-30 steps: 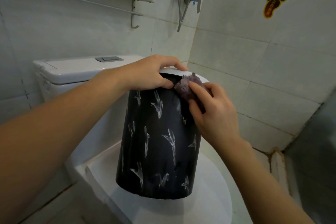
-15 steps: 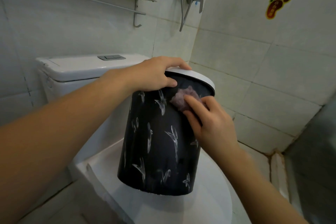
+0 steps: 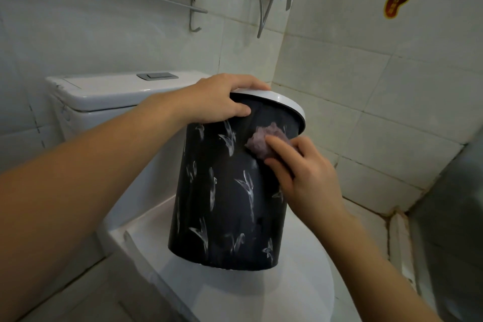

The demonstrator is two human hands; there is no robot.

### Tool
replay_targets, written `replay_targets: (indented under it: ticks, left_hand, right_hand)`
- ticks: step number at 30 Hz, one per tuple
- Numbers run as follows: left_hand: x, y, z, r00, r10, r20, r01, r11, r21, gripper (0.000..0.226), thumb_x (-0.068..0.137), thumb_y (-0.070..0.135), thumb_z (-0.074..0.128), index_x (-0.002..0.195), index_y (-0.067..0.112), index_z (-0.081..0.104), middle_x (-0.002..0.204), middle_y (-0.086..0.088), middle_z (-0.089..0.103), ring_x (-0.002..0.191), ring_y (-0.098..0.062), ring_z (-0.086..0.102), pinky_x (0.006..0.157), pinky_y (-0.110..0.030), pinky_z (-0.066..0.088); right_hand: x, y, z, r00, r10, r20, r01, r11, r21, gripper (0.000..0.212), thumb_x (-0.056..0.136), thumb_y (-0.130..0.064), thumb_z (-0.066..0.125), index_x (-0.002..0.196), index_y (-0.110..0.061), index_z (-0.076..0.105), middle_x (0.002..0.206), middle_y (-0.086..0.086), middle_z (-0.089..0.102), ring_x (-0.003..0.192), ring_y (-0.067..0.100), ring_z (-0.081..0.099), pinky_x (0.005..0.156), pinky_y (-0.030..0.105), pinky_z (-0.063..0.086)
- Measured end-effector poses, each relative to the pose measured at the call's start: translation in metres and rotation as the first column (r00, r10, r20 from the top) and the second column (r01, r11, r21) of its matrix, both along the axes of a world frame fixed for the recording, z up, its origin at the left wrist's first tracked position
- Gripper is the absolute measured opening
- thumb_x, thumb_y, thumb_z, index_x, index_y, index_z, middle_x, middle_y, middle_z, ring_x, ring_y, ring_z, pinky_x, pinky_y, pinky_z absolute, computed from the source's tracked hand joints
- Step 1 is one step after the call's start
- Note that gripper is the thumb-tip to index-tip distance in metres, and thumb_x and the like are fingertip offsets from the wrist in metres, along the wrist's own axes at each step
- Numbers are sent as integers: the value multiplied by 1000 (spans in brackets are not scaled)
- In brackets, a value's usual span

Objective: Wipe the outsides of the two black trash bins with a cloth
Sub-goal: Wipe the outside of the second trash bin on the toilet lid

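A round black bin (image 3: 230, 198) with pale leaf marks and a smooth white rim stands tilted on the toilet lid (image 3: 300, 293), the left hand (image 3: 219, 102) clamping its rim while the right hand (image 3: 305, 178) presses a crumpled purple cloth (image 3: 258, 142) to its upper side, the fingertips hidden behind the bin.

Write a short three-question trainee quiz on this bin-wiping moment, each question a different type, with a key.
1. True or false: the black, leaf-patterned plastic trash bin stands on the closed white toilet lid.
2. Multiple choice: the left hand grips the bin's A) base B) white top rim C) middle.
3. Fill in: the right hand presses a crumpled purple ___ against the bin's upper side.

Key: 1 true; 2 B; 3 cloth.
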State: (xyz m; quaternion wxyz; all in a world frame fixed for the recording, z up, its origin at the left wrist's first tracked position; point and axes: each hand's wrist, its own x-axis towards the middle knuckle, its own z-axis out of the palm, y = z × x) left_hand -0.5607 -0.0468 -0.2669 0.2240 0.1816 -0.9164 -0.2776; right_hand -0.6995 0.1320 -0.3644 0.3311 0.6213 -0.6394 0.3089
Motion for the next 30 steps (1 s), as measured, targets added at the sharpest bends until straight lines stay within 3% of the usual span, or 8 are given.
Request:
replay_targets:
  ticks: [5,9,12,17,20,25,30]
  left_hand:
    - [1,-2,-2,1000,-22,-23,22,1000,15,57,73,35,73,116,66,55,127,17,60,116,-11,59,103,-38,49]
    - [1,-5,0,1000,4,-28,-6,999,-47,59,84,18,77,123,57,56,124,11,52,120,-16,51,106,-40,44]
    - [0,-1,-1,999,-6,-37,5,1000,-17,59,81,17,77,119,57,57,128,12,56,121,-15,54,107,-40,45]
    - [-4,6,-4,1000,9,-27,-10,1000,-11,59,65,37,69,115,64,56,125,18,62,118,-13,58,106,-41,46]
    - [-3,6,-3,1000,15,-14,-15,1000,-6,61,63,36,67,117,62,56,119,17,64,112,-15,61,100,-42,50]
    - [-1,8,-5,999,44,-20,-45,998,-40,64,58,44,69,116,65,52,121,16,61,116,-18,56,104,-42,46]
    - [0,5,-5,999,38,-19,-39,999,-29,64,52,51,68,111,70,51,120,17,62,118,-22,55,102,-43,48]
  right_hand:
    - [1,-3,0,997,-23,71,23,1000,0,40,98,-39,49,129,-18,63,98,6,58,73,20,55,55,37,53]
    - [5,11,-10,993,99,-57,-92,990,107,37,100,-40,50,130,-22,61,98,7,57,73,19,54,54,35,52]
    - [5,13,-7,988,94,-126,-81,991,102,34,99,-37,52,126,-20,65,95,8,57,69,20,51,50,33,49]
    - [12,2,3,999,-48,-12,48,999,8,33,96,-36,56,122,-19,66,93,8,55,64,25,52,45,36,47]
    - [13,8,-4,999,20,-34,-18,998,58,35,96,-39,54,126,-21,62,94,7,55,66,22,52,47,37,49]
    - [13,26,-16,981,156,-113,-128,966,226,36,98,-45,54,130,-30,51,97,4,54,72,18,52,50,37,51]
    - [10,18,-4,992,69,-101,-55,989,140,34,97,-41,56,126,-24,62,96,5,57,71,19,54,50,38,51]
